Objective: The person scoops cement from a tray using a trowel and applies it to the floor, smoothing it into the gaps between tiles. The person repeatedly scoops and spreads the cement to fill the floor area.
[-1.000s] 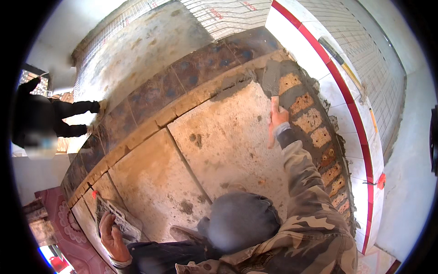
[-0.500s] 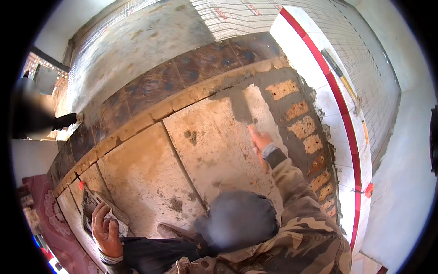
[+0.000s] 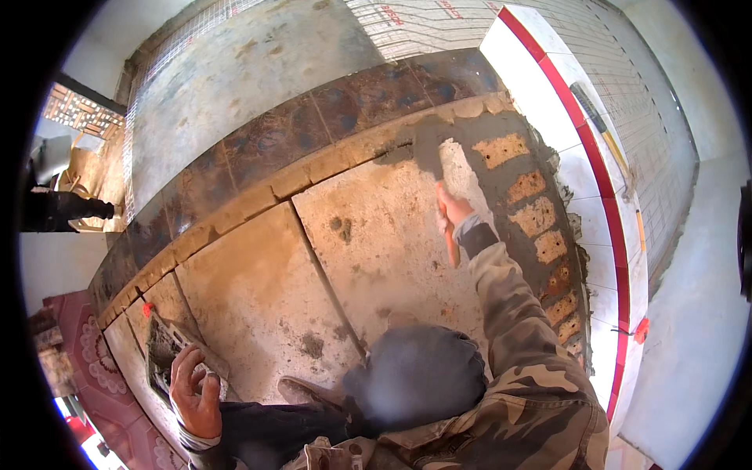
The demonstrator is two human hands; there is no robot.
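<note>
My right hand (image 3: 454,211), low over the pale slab, grips the orange handle of a trowel (image 3: 452,249). Its far end merges with grey wet mortar (image 3: 429,133), so the blade's outline is hard to make out. Beneath it lies a pale, dusty slab (image 3: 376,235), with a whitish bare strip beside the mortar. Set in mortar to the right is a column of orange-brown perforated bricks (image 3: 526,186). My left hand (image 3: 196,393) is raised at the lower left, fingers loosely bent and apart, with nothing visible in it. Behind it stands a mortar-stained container (image 3: 164,348) with a red knot.
A dark brown tiled strip (image 3: 274,125) curves along the far side. White tiles with a red band (image 3: 599,196) edge the right, where a hammer (image 3: 591,110) lies. My dark-clad knee (image 3: 423,368) is near the slab. Another person's dark-clothed limb (image 3: 74,207) shows at far left.
My right hand has pushed the trowel slightly away, toward the slab's far edge. My left hand keeps nearly the same pose. The view has shifted a little, and the person at left has moved.
</note>
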